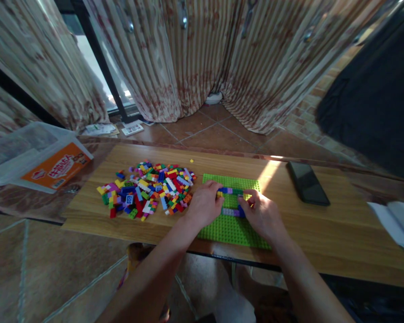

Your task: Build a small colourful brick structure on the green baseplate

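Note:
A green studded baseplate (234, 233) lies on the wooden table, with toy bricks forming a small rectangular outline on it. The outline's far row has blue, purple and green bricks (231, 190); its near row shows a pale purple brick (230, 212). My left hand (206, 202) is closed at the outline's left side, its curled fingers against the bricks there and partly covering them. Over the right side, my right hand (261, 213) pinches at a brick that its fingers largely hide. A dark blue brick (241, 211) shows beside those fingers.
A pile of loose coloured bricks (155, 186) spreads left of the baseplate. A black phone (308, 184) lies to the right, with white paper (395, 222) at the far right. A clear plastic bin (37, 130) with an orange label stands left of the table.

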`<state>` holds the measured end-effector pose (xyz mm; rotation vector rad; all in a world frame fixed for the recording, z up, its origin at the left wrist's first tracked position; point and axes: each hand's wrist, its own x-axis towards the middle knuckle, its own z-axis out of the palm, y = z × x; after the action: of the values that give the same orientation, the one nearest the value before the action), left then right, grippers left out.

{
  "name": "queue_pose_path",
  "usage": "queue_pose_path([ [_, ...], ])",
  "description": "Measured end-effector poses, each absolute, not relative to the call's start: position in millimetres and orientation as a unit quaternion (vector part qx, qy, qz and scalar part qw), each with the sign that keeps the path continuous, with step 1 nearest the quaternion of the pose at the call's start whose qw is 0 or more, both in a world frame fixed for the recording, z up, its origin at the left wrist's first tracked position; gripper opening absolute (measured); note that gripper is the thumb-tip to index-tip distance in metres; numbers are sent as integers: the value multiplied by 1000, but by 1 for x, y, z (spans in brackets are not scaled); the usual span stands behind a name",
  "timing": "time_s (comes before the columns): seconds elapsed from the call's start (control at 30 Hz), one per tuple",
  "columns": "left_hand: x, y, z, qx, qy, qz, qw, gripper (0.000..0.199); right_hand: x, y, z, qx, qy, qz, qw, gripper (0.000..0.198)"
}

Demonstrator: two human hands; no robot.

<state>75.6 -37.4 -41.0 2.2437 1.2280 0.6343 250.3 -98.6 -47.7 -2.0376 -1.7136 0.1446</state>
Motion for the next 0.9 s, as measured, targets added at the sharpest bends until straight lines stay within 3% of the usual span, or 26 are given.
queue_pose_path([
  [0.73, 75, -37, -39, 821, 449, 236, 261, 28, 247, -99, -46, -747, -626, 31, 223, 32],
  [0.9, 71, -34, -39, 829, 424, 223, 288, 38, 247, -100, -46, -747, -626, 33, 222, 31],
])
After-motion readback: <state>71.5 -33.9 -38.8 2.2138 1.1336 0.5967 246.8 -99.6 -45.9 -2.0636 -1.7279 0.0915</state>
